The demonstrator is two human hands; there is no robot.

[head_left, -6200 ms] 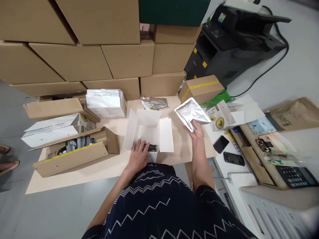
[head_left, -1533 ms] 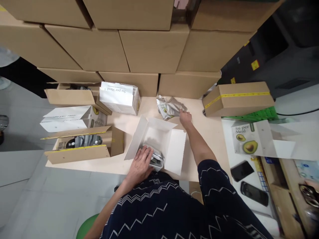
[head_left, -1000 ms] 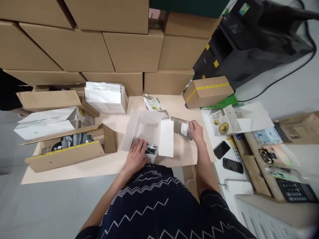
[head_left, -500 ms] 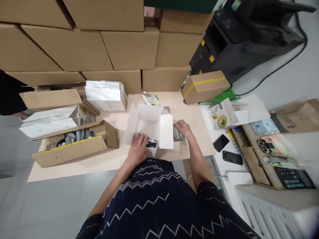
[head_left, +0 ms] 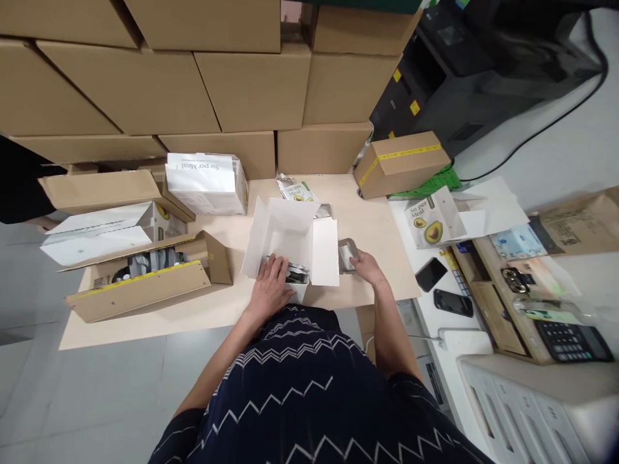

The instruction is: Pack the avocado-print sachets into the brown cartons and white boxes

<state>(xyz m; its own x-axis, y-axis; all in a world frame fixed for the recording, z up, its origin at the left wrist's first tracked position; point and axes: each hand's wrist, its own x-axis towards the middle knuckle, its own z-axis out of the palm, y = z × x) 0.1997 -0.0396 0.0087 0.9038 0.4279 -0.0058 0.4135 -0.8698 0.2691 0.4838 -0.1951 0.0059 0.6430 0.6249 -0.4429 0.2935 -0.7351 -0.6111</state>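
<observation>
Single head-worn view: the camera sits above the wearer's own torso, whose dark zigzag-patterned shirt [head_left: 290, 399] occupies the bottom centre, and faces forward and steeply down over the tabletop [head_left: 384, 225]. The left hand [head_left: 271, 283] and right hand [head_left: 368, 265] appear small near mid-frame, at middle range, their forearms rising from below. The wide field also spans the stacked cartons [head_left: 251, 90] across the top, whose upright edges splay outward, the floor [head_left: 97, 399] at lower left, and the printer [head_left: 435, 109] at upper right.
</observation>
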